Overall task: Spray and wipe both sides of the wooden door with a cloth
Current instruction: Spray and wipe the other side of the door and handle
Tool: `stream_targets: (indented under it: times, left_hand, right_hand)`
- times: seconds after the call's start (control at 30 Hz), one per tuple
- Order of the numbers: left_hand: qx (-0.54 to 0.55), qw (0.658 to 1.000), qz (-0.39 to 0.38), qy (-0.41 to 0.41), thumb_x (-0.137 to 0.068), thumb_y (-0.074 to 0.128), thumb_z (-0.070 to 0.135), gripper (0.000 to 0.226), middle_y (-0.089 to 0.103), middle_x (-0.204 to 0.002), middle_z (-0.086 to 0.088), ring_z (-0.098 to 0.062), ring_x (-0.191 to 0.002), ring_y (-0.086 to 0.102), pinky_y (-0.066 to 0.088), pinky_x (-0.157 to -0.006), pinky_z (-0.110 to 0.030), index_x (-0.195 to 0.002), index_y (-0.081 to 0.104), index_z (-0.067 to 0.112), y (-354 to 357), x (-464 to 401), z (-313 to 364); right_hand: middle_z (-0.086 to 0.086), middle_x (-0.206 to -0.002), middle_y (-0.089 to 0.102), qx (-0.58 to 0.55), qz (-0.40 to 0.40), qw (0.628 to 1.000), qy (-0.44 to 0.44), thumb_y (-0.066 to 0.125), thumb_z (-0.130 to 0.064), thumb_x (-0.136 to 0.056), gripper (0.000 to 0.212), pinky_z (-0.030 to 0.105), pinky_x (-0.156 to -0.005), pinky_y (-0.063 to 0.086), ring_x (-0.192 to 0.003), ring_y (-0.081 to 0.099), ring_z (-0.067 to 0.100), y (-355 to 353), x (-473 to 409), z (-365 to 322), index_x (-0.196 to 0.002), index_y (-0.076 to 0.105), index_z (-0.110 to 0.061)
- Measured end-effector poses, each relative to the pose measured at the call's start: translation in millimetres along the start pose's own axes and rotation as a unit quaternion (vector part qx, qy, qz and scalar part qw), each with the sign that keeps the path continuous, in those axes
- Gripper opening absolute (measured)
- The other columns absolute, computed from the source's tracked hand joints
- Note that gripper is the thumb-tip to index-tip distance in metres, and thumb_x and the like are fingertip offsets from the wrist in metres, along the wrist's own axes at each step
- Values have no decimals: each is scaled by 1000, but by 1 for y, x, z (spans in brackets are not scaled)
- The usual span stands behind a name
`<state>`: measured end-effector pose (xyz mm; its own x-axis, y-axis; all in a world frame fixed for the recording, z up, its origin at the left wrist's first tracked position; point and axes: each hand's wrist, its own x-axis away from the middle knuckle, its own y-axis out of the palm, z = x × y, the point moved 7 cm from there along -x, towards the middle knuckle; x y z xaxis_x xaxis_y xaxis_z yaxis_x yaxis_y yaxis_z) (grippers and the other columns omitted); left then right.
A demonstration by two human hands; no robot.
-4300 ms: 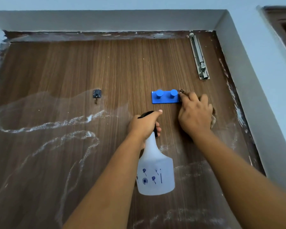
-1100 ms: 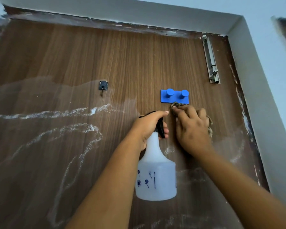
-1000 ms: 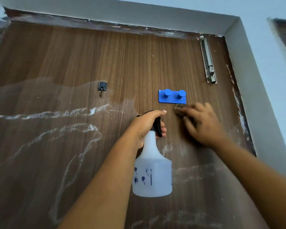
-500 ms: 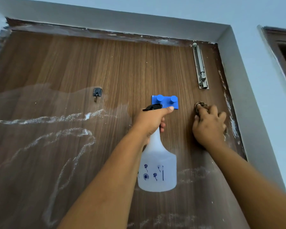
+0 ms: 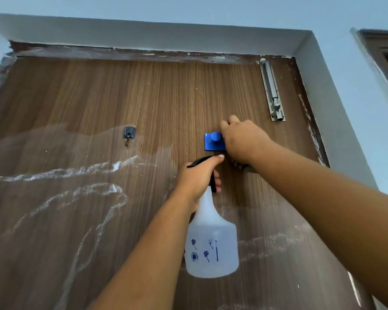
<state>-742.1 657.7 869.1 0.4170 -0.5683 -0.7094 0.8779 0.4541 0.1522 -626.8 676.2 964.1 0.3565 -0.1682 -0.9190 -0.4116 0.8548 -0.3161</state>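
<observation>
1. On the far left the wooden door (image 5: pixel 81 220) carries dried white streaks (image 5: pixel 61 173) and a wet patch below a small dark hook (image 5: pixel 129 133). I judge this part is sprayed but not yet fully wiped.
2. My left hand (image 5: pixel 198 177) has its grip closed round the neck of the spray bottle (image 5: pixel 212 245), with the thumb on top of the black head and a finger at the trigger. The bottle hangs just in front of the door, nozzle toward the wood.
3. The bottle is cloudy white plastic, so I cannot tell how much liquid is in it.
4. My right hand (image 5: pixel 242 139) is over the right half of the blue hook plate (image 5: pixel 213 143). Its grip is curled round the cloth (image 5: pixel 239 165), of which only a dark bit shows under the wrist.
5. The step in hand, I think, is wiping round the blue plate. The next move calls for a sweep of the cloth to the left over the streaks.
6. At the right stands a metal bolt (image 5: pixel 272 92), near the door edge.
7. The other side of the door is not done yet, as I judge.
</observation>
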Motion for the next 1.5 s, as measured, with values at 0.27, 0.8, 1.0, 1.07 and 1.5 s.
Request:
stream_targets:
  times: [0.27,0.8,1.0,1.07,1.5]
  left_hand:
    - [27,999,-22,3,-88,73,29,22,60,-64,-6,-18,-53,59,55,-56,-32,-79,69,9,-1,-1,-2]
    - [26,998,-47,-26,-91,68,38,33,61,-71,-10,-21,-55,60,53,-51,-29,-87,68,6,-4,8,4]
    - [31,996,-66,-43,-93,67,33,30,59,-68,-9,-20,-55,59,50,-45,-22,-81,63,5,-5,9,3]
    - [31,997,-56,-37,-95,63,27,26,59,-68,-10,-21,-55,59,51,-45,-23,-82,65,5,-4,9,3]
    - [119,987,-104,-21,-91,59,62,50,61,-78,-10,-21,-66,58,48,-68,-37,-80,72,14,-1,6,2]
  right_hand:
    - [16,-114,48,-204,151,945,204,41,-11,-97,15,37,-64,38,-93,60,38,14,7,12,-109,49,-8]
    - [15,-128,60,-304,-54,920,240,45,-22,-100,32,33,-85,44,-113,58,32,-3,1,18,-122,61,-4]
    - [6,-107,49,-278,143,939,144,41,-42,-102,43,34,-77,42,-92,52,24,-48,19,45,-131,44,-11]
    - [12,-133,44,-135,151,979,5,36,-44,-102,50,41,-96,36,-118,44,32,-21,20,-2,-145,35,-18]
    - [7,-102,66,61,93,991,80,37,-20,-98,24,43,-89,37,-103,56,28,-15,-13,-45,-109,55,-6]
